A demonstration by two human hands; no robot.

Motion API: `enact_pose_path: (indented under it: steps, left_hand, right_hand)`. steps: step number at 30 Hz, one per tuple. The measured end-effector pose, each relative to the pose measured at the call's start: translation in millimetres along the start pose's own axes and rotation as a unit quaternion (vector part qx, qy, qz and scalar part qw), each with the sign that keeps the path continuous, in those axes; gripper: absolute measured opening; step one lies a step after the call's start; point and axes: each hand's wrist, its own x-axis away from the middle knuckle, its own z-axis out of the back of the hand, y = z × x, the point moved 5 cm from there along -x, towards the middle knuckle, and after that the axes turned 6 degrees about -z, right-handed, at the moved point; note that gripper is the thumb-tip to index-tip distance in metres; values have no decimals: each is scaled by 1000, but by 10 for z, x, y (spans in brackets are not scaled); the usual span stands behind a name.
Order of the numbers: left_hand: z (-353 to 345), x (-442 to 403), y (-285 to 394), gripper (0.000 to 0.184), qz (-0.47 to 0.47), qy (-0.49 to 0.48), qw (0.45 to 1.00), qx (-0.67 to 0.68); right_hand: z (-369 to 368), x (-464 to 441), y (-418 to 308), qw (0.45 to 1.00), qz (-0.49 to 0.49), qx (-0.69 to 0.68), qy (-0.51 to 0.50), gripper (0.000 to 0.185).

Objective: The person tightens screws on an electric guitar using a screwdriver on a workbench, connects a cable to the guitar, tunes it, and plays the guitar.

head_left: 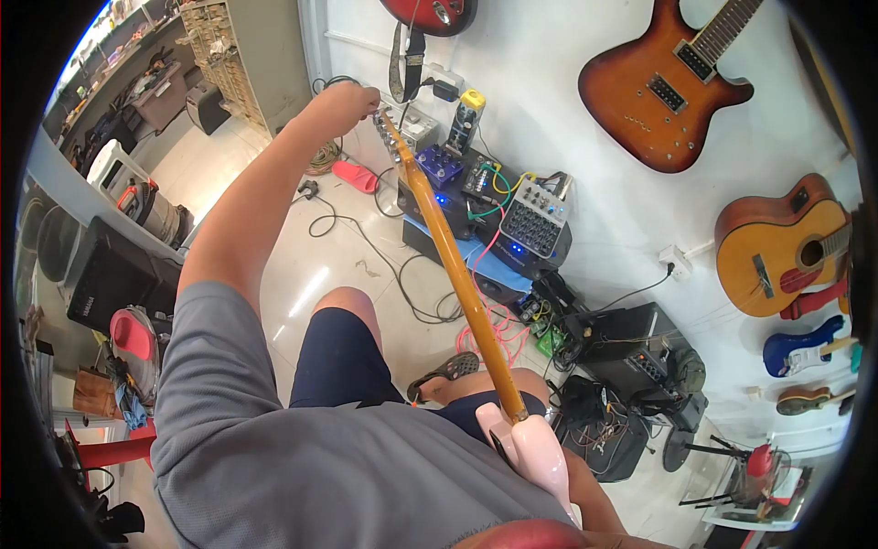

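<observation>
An electric guitar with a glossy pink body (541, 457) rests against my lap and torso. Its long amber wooden neck (455, 265) slants up and left, seen from the back and edge. My left hand (349, 103) is at the far end of the neck, fingers pinched at a tuning peg by the headstock (388, 135). The metal tuners line the headstock's edge. Part of my right forearm (594, 499) shows beyond the pink body; the right hand itself is hidden behind the guitar.
Ahead stand a small mixer (532, 218), a purple effects pedal (440, 166) and a yellow-topped can (467, 114). Black and pink cables (494, 339) trail over the floor. A black amplifier (631, 352) stands at right. A sunburst electric guitar (654, 91) and an acoustic guitar (777, 242) hang on the wall.
</observation>
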Motion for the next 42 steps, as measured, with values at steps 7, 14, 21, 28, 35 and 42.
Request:
enact_pose_path:
  steps: [7,14,21,28,35,42]
  left_hand:
    - [-84,-14,-70,21,14,8,1000,-4]
    - [-50,-4,-31,23,19,18,1000,-7]
    - [-39,12,-34,25,27,27,999,21]
    - [-31,15,-29,26,51,26,998,34]
    - [-46,-3,-32,28,49,34,998,-9]
    - [-59,-17,-94,32,64,30,997,4]
  right_hand:
    - [9,-6,-9,1000,13,14,3,22]
    - [-49,7,56,997,-47,-55,-29,25]
    - [-72,-4,214,996,-45,-62,-36,26]
    - [-54,-12,175,997,-57,-50,-30,25]
    - [-32,-10,79,998,-38,-41,-28,25]
    - [-7,-18,32,999,-29,-27,-18,24]
